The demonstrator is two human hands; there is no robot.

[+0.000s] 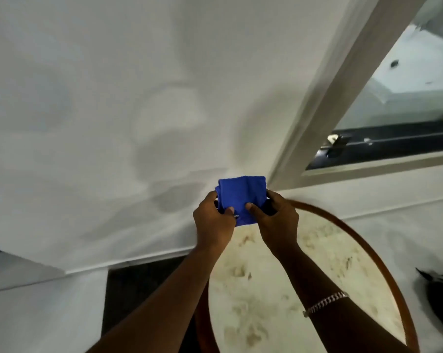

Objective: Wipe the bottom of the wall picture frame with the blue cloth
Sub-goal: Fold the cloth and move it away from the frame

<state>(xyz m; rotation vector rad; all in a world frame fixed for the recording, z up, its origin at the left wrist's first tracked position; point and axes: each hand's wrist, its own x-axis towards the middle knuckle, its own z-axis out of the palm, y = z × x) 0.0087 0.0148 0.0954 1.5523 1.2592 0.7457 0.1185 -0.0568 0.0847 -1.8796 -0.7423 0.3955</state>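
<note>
A folded blue cloth (240,197) is held up in front of the white wall by both hands. My left hand (212,220) pinches its left side with the thumb on the front. My right hand (274,220) grips its right side, and a silver bracelet (324,303) circles that wrist. No picture frame is visible in this view; only bare wall shows above the cloth.
A round table (363,240) with a brown wooden rim and a pale marbled top stands below my hands. A white-framed window (342,80) with a dark latch rail is at the upper right. Dark floor (136,284) shows below the skirting, with a dark object (439,291) at the right edge.
</note>
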